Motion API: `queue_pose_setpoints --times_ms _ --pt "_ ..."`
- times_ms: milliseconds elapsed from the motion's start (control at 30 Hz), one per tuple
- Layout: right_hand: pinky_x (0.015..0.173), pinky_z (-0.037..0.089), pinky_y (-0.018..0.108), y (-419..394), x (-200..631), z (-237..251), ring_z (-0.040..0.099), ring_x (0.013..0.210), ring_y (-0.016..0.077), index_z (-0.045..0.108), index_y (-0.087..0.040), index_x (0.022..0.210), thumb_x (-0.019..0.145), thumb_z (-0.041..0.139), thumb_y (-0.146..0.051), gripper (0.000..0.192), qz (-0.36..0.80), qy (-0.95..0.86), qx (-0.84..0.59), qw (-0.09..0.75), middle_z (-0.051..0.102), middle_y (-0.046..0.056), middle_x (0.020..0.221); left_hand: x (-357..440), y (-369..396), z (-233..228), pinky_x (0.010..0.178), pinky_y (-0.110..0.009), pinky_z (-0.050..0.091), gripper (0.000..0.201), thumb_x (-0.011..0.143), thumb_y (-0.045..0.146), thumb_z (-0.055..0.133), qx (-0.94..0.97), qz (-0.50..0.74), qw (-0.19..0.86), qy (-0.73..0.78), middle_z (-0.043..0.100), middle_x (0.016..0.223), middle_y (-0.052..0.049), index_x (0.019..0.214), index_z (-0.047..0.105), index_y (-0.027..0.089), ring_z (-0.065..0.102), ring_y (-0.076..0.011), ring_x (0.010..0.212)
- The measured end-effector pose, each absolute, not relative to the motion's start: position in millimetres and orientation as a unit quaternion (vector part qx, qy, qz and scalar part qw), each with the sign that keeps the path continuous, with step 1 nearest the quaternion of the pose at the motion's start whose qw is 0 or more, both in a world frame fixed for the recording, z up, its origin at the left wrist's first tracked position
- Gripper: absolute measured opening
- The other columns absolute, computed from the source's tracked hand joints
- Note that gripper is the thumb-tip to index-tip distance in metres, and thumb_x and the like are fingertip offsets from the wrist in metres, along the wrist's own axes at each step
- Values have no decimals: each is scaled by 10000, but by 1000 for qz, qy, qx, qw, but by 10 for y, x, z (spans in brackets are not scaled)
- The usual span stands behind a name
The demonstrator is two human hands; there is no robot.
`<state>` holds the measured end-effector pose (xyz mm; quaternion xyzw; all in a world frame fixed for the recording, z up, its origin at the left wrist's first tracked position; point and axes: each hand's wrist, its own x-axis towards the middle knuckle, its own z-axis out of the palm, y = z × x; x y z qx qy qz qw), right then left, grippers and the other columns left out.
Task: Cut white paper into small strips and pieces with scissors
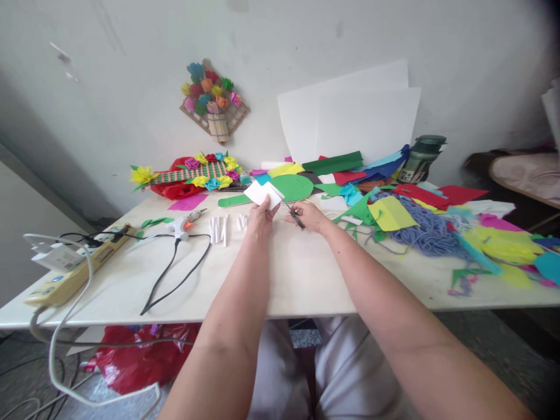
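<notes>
Left hand (259, 220) pinches a small white paper piece (263, 193), raised just above the worktop (301, 280) at its far middle; right hand (310, 217) is closed around scissors (294, 214), whose blades point at the paper's right edge. Small white paper rolls (221, 228) lie just left of the left hand, with a glue gun (186, 224) further left. Green paper cutout (289, 188) lies just behind the hands; blue yarn (426, 230) sits well to the right.
</notes>
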<state>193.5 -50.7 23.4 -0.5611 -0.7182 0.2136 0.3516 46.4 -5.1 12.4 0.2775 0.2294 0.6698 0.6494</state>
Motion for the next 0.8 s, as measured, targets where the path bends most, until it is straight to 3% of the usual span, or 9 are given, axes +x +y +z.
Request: queue_pose_setpoints --times_ms 167,600,800 --pt "394 405 189 -445 1960 179 463 379 69 551 -157 733 680 653 -444 309 325 -702 -511 375 527 -37 492 466 -48 116 756 -267 549 211 744 89 607 278 671 647 233 685 933 -55 948 636 132 647 -118 754" --pt "339 385 179 -446 1975 189 444 331 61 528 -149 675 663 679 -461 347 392 -689 -479 377 492 -49 448 442 -66 137 759 -273 555 304 702 68 645 249 655 667 253 682 959 -71 996 623 138 651 -169 870" --pt "328 374 174 -471 1949 231 421 331 52 508 -152 619 660 677 -472 364 379 -690 -486 378 466 -52 438 437 -63 146 761 -270 554 206 716 57 623 254 656 660 262 682 947 -68 913 631 117 651 -161 848"
